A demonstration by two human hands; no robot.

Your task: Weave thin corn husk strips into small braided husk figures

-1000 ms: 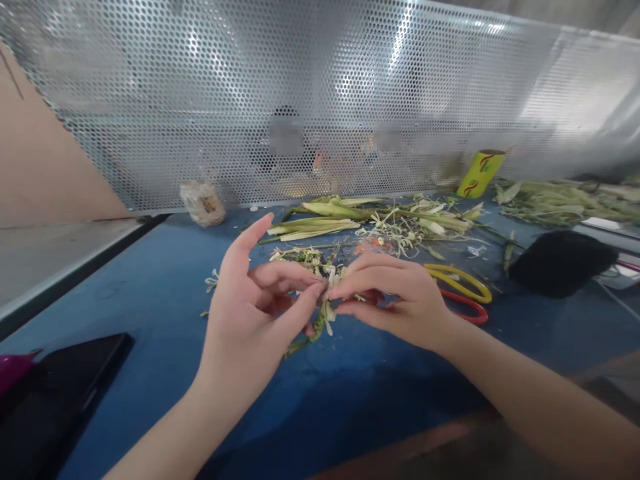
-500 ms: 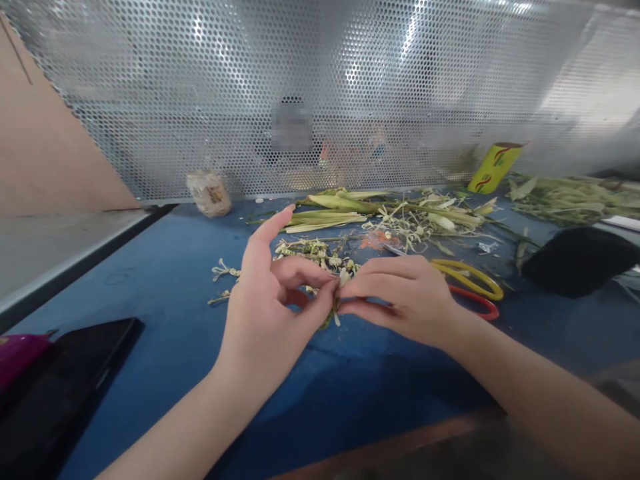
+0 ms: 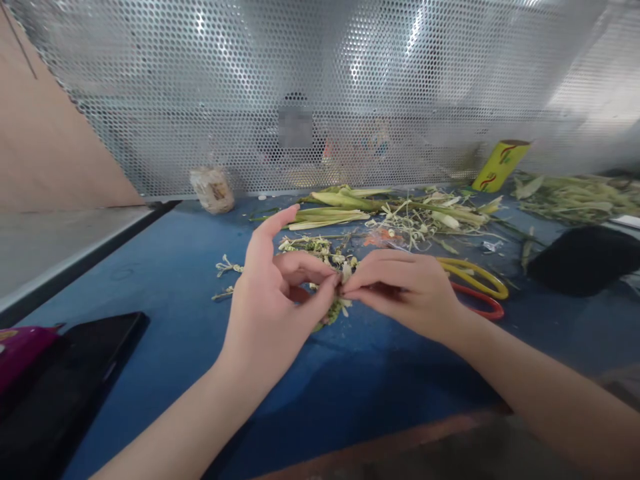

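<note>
My left hand and my right hand meet fingertip to fingertip above the blue table. Both pinch a small green-and-white flower sprig that hangs between them. My left index finger points up and away from the pinch. Right behind the fingers lies a loose heap of small buds and stem bits.
Long green stalks and trimmings lie at the back of the table. Yellow-and-red scissors lie right of my right hand. A black pouch, a yellow tube, a small jar, a black tablet and a perforated metal screen surround the spot.
Both hands stay pinched on the sprig and have drawn it up, so less of it hangs below the fingers. The view has shifted slightly.
</note>
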